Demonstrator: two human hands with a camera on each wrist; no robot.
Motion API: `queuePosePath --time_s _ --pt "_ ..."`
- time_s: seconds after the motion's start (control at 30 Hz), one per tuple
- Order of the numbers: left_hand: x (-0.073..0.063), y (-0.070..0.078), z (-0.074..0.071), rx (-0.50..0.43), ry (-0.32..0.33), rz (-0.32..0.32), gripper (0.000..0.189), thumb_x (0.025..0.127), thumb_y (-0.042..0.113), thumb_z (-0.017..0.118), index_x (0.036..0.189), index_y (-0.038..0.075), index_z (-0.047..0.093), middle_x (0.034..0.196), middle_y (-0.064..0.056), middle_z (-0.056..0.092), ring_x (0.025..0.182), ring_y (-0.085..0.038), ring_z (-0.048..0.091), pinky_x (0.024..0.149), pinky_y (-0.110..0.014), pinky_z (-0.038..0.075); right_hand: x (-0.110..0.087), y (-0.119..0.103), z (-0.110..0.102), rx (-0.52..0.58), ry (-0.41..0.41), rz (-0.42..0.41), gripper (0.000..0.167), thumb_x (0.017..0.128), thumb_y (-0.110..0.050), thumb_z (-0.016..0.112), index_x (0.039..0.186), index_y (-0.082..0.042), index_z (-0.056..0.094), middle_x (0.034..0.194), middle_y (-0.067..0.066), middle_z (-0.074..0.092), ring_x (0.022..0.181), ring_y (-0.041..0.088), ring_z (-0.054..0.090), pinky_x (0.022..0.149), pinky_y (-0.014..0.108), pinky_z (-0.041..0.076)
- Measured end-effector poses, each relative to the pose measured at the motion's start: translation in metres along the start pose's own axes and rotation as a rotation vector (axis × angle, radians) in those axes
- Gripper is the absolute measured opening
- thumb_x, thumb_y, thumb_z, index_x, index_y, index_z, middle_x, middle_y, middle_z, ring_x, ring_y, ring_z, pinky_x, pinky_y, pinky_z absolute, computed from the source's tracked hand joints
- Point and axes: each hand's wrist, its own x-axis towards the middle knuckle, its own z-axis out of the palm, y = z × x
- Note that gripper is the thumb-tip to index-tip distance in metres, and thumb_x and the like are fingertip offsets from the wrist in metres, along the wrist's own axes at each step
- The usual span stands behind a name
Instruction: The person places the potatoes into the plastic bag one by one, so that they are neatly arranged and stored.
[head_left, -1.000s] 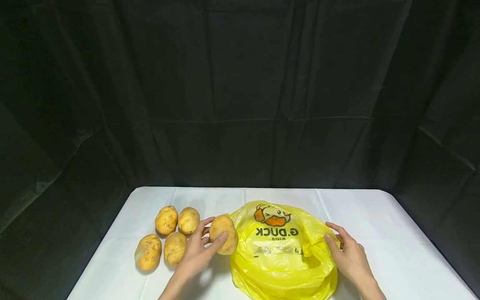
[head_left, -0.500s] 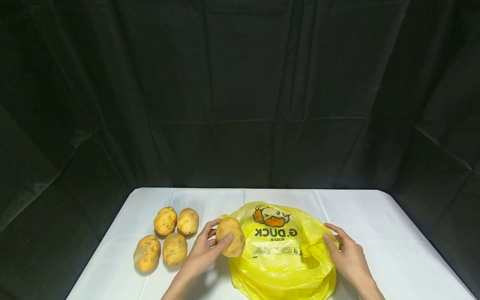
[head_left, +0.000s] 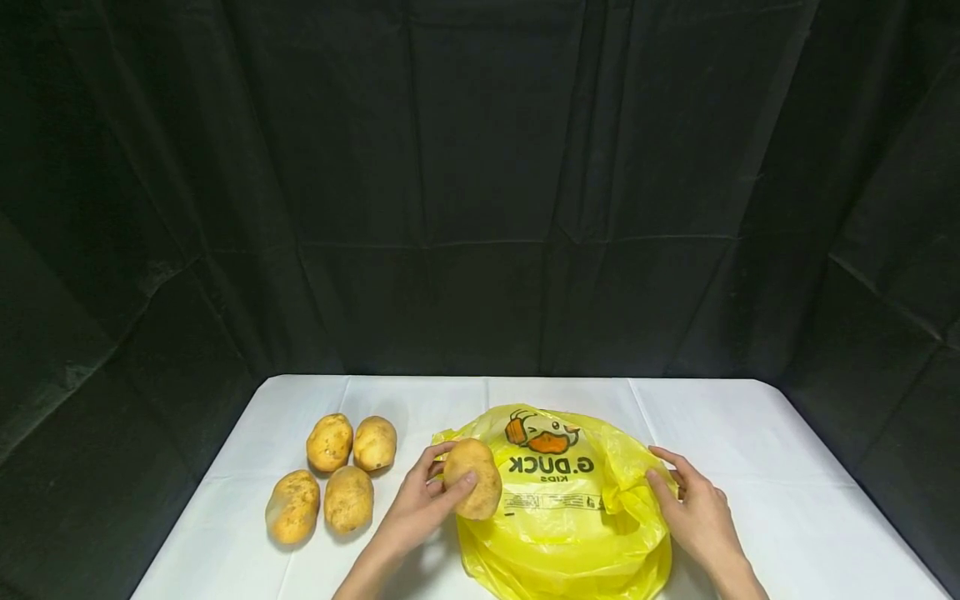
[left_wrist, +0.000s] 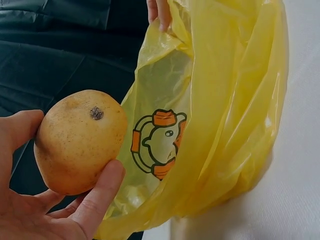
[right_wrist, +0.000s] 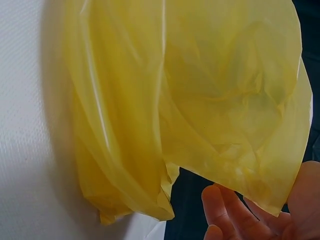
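We note left hand (head_left: 420,510) curled to potato (head_left: 474,479)'s width, gripping its sides, probably for steady carry; potato raised by left edge of yellow bag (head_left: 555,525), contact unclear. Right hand (head_left: 701,515) pinches bag's right rim, thumb against fingers, presumably so mouth stays spread. Four other potatoes (head_left: 348,498) grouped left on surface (head_left: 787,508), apart from bag, seemingly for easy left reach.

The person's bare left hand (head_left: 420,500) curves in a wide grip, thumb (head_left: 458,488) on the near side, fingers (head_left: 433,455) beyond. Well apart, the bare right hand (head_left: 699,510) pinches between thumb and fingers; both bare forearms (head_left: 369,570) slant inward.
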Motion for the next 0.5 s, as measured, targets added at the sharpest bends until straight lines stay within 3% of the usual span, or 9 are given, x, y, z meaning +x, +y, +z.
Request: queuePosePath --time_s 0.1,0.27,0.33,0.5 --pt "0.002 0.0 0.004 0.009 -0.006 0.007 0.064 0.095 0.033 0.066 0.144 0.005 0.037 0.124 -0.016 0.057 0.102 -0.027 0.065 0.085 -0.036 0.052 0.0 0.001 0.001 0.01 0.023 -0.001 0.042 0.101 -0.026 0.054 0.137 -0.005 0.052 0.126 0.031 0.056 0.114 0.048 0.054 0.091 0.062 0.042" --pt "0.006 -0.001 0.011 0.014 -0.019 0.004 0.064 0.095 0.033 0.066 0.144 0.006 0.036 0.125 -0.016 0.056 0.101 -0.026 0.064 0.083 -0.037 0.053 -0.001 0.001 0.002 0.016 0.053 -0.006 0.036 0.099 -0.022 0.058 0.131 -0.006 0.059 0.111 0.024 0.067 0.093 0.034 0.063 0.078 0.046 0.048" --pt "0.008 -0.002 0.013 0.015 -0.024 -0.004 0.064 0.095 0.034 0.066 0.145 0.006 0.036 0.125 -0.016 0.055 0.101 -0.026 0.064 0.083 -0.037 0.053 0.0 0.001 0.002 0.013 0.055 -0.005 0.035 0.098 -0.02 0.059 0.13 -0.006 0.06 0.107 0.022 0.069 0.086 0.027 0.062 0.071 0.038 0.045" --pt "0.012 -0.005 0.017 0.018 -0.027 -0.015 0.066 0.094 0.037 0.067 0.144 0.007 0.037 0.127 -0.016 0.054 0.102 -0.026 0.064 0.083 -0.037 0.053 0.003 0.001 0.002 0.019 0.051 0.006 0.035 0.098 -0.017 0.06 0.131 -0.006 0.06 0.105 0.021 0.069 0.074 0.021 0.056 0.062 0.03 0.041"
